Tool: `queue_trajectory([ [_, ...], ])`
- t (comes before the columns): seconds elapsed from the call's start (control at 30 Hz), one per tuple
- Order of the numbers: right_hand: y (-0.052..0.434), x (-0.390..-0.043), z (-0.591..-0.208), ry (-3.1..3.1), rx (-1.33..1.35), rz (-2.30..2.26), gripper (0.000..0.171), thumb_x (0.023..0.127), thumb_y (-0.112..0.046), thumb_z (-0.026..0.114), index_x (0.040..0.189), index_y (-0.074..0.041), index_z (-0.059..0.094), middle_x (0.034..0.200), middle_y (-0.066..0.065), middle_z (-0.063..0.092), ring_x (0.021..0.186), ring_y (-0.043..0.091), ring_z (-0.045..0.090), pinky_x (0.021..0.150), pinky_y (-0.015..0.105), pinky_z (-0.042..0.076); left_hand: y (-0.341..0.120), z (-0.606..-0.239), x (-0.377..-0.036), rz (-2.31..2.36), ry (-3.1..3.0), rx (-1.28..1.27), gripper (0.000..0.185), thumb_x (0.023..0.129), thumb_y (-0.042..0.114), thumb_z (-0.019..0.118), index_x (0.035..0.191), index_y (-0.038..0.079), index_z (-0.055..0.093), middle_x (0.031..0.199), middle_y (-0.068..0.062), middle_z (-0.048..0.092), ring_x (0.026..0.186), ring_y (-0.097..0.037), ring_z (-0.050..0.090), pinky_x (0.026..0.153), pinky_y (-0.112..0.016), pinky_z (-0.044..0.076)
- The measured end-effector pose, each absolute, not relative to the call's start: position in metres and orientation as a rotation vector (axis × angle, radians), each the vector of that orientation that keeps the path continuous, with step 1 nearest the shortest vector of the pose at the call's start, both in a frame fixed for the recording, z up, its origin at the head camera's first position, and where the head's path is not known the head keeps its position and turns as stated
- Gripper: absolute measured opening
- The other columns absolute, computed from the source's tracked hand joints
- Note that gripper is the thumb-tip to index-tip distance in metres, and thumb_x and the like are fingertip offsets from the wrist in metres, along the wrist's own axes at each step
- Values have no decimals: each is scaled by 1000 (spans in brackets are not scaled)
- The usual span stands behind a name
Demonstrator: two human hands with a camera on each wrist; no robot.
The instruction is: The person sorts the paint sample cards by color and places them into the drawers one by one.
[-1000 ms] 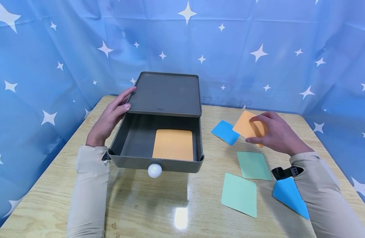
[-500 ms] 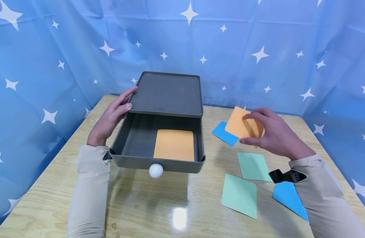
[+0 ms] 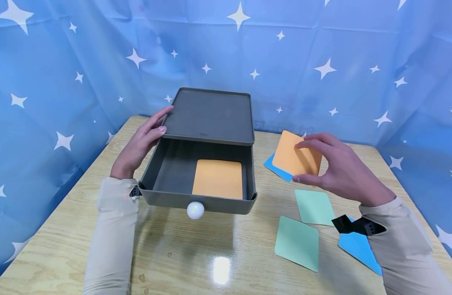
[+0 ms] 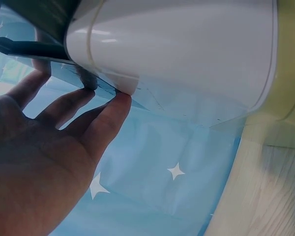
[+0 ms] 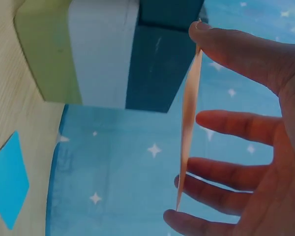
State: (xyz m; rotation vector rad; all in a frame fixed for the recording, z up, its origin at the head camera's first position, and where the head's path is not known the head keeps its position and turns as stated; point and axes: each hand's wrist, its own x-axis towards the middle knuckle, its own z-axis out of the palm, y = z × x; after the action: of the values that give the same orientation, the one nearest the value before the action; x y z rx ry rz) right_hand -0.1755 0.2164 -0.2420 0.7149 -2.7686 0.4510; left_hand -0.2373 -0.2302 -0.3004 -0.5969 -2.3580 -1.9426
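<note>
**Orange card held above the table beside an open drawer**

An orange card [image 3: 294, 155] is pinched at its edges by the right hand [image 3: 336, 170], fingers curled loosely, at about 3 o'clock from the grey drawer box [image 3: 207, 119]. It would best be kept level over the open drawer [image 3: 166, 172]. The box's side is apparently touched by the left hand [image 3: 139, 145], fingers straight.

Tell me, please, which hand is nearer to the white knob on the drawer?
Left. The left hand rests on the box's left side, up and left of the knob. The right hand, holding an orange card, is farther off to the right, beyond the drawer.
</note>
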Motion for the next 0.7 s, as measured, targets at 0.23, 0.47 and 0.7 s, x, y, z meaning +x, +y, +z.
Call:
queue_trajectory([
  [0.23,204,-166,-232,-2689,867,532,63,70,-32,92,126,-22,66,140,3,55,121,28,56,92,50,46,-230,-299,-238,-1940,-2364,-590,53,106,33,44,158,34,32,168,-2,24,152,-27,27,122,-59,19],
  [0.47,188,-158,-223,-2660,981,554,64,69,-31,92,127,-24,66,142,2,55,127,28,55,96,50,45,-230,-298,-237,-1946,-2357,-589,53,106,33,44,158,34,32,168,-2,24,152,-27,27,122,-59,18],
  [0.7,174,-154,-223,-2632,1062,544,63,69,-30,92,126,-23,66,139,2,58,127,26,57,96,45,47,-230,-300,-237,-1956,-2352,-590,53,106,32,42,158,33,31,168,-3,24,153,-26,25,123,-58,16],
])
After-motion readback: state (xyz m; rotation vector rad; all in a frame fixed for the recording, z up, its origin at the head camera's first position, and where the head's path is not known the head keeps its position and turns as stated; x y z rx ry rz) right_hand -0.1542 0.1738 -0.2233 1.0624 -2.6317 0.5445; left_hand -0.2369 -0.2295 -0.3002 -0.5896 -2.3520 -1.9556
